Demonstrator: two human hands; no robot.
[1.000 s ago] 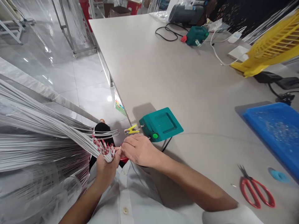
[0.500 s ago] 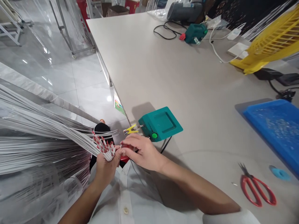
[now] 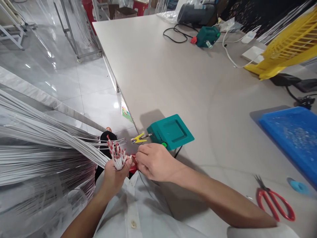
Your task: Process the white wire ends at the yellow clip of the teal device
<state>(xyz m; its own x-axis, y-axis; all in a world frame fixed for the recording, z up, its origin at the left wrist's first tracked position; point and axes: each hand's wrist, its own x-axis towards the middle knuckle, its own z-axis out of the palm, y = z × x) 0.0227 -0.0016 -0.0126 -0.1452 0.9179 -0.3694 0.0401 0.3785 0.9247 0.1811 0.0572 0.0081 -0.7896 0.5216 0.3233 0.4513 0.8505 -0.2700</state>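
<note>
My left hand is closed around a bundle of white wires whose red-tipped ends stick up out of the fist. Its thumb and fingertip hold one short pale end apart from the rest. Just right of it, my right hand has its fingers curled together, and what they hold, if anything, is hidden. Beyond the right hand, a green box with a green button lies at the table edge. A yellow clip sticks out from its left side.
Long white wires hang at the left. Red-handled scissors, a blue ring and a blue tray lie on the table at right. A yellow fan and a second green box stand farther back.
My right hand has drawn slightly right, away from my left thumb, and its fingers have curled in more. The bundle in my left hand has shifted a little to the right.
</note>
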